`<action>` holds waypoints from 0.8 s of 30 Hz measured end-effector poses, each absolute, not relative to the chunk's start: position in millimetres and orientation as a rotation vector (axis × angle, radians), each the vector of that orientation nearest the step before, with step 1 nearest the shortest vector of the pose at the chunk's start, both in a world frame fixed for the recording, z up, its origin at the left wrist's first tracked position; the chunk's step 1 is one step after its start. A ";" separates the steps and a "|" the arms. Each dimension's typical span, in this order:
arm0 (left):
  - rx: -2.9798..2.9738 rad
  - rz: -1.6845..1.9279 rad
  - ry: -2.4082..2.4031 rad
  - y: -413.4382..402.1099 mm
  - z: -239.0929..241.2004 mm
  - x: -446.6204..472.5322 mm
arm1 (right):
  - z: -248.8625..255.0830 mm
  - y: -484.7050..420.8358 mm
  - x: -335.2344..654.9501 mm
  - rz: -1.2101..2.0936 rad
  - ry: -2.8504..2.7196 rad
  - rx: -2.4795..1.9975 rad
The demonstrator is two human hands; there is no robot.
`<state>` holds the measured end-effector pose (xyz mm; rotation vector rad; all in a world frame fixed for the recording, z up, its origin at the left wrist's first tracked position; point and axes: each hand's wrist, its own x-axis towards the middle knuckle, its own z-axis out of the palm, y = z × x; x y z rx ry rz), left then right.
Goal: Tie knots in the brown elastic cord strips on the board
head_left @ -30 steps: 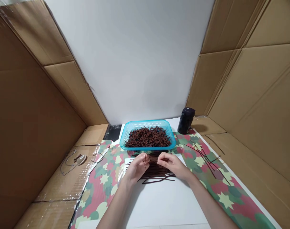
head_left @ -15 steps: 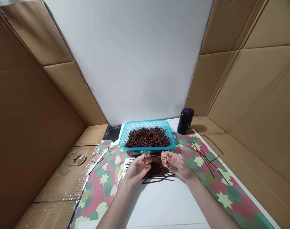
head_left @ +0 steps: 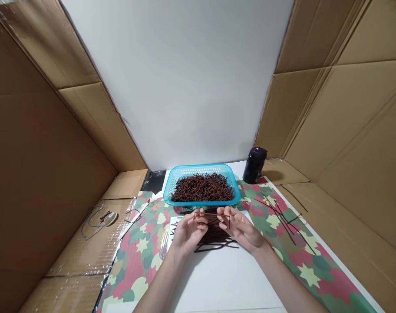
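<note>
Between my two hands a thin brown strand [head_left: 211,214] is stretched sideways, its two ends bent downward. My left hand [head_left: 189,234] pinches it near the left bend, and my right hand [head_left: 241,229] has thumb and fingers on it near the right bend. Below them a pile of long brown strands [head_left: 217,235] lies on a white board [head_left: 224,278], partly hidden by my hands. Just beyond stands a blue plastic basket [head_left: 202,203] heaped with short brown pieces [head_left: 202,188].
A black flask [head_left: 255,166] stands at the back right. Loose strands [head_left: 284,219] lie on the patterned cloth [head_left: 295,252] to the right. A cable with a small white device [head_left: 110,218] rests at the left. Cardboard walls [head_left: 357,130] enclose both sides.
My right hand has shifted slightly toward the left hand along the strand, and its fingers have slightly changed their grip. The strand stays between both hands; the view moved a little.
</note>
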<state>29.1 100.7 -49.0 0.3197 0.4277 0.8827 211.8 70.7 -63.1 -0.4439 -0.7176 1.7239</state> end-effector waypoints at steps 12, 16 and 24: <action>0.735 0.534 0.497 95.5 -50.1 33.3 | -60.8 70.2 213.7 1.774 -0.650 -0.328; 0.704 0.571 0.436 96.0 -51.2 30.6 | -60.1 69.6 210.2 1.800 -0.662 -0.310; 0.547 0.808 0.372 94.1 -51.1 34.1 | -59.8 69.7 202.5 1.822 -0.664 -0.323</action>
